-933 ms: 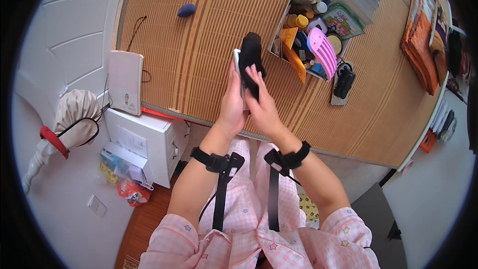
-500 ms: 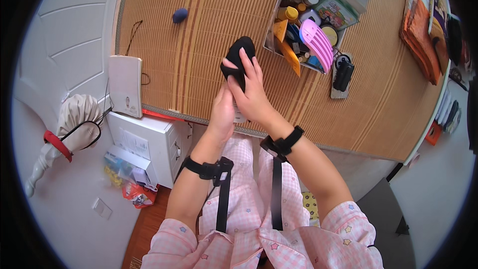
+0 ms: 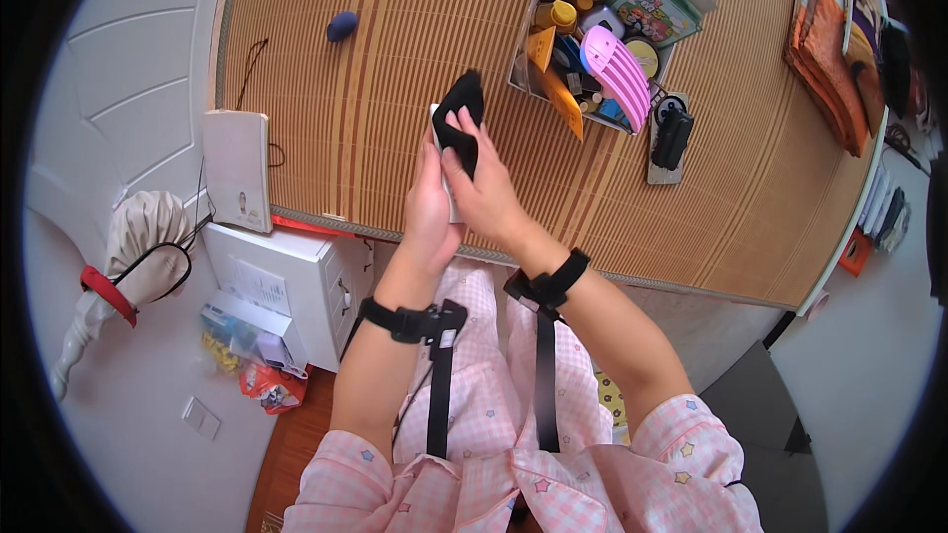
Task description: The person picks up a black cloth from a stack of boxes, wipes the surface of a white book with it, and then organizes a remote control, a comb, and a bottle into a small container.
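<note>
Above the front edge of the mat-covered table, my two hands are pressed close together. A soft, dark black cloth piece, perhaps a folded sock, is in my right hand, its thumb and fingers closed over it. My left hand is wrapped around a thin white flat object, whose edge shows between the palms. The cloth lies against this white object. Most of the white object is hidden by the cloth and my hands, so its kind cannot be told.
A small dark blue rounded object lies on the bamboo mat. At the back right stands a bin of bottles with a pink slotted comb-like piece. Beside it are a black-and-white device and folded orange cloth. A white booklet is at left.
The black cloth has shifted slightly left and turned in my hands. More of the white object's edge now shows beside it. The whole view has shifted a little.
</note>
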`<state>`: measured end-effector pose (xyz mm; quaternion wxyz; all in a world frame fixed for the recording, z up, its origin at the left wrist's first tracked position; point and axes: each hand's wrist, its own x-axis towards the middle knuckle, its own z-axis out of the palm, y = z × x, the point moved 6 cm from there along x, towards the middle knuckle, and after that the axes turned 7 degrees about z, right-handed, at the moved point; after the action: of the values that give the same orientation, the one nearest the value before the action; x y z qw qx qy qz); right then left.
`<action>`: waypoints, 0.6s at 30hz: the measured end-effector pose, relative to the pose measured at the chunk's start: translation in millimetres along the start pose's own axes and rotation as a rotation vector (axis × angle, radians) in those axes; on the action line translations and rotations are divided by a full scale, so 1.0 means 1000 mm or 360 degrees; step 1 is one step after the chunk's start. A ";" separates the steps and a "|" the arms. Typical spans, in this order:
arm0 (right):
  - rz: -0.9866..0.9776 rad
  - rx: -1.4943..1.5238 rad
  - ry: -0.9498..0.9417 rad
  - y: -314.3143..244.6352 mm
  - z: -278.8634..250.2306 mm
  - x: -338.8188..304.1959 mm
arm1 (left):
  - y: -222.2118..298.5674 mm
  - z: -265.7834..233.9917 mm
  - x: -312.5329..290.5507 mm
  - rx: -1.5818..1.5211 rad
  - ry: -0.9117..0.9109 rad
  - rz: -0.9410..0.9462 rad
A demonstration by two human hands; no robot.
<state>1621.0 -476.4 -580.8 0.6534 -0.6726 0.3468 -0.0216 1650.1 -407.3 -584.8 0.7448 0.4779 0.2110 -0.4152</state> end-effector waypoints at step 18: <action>0.0753 0.0923 0.0113 0.043 -0.050 -0.061 | 0.019 -0.019 0.010 0.0109 -0.0102 -0.0032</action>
<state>1531.6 -485.1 -585.6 0.7912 -0.3597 0.4945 0.0092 1673.1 -390.6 -590.6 0.7303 0.4874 0.1775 -0.4446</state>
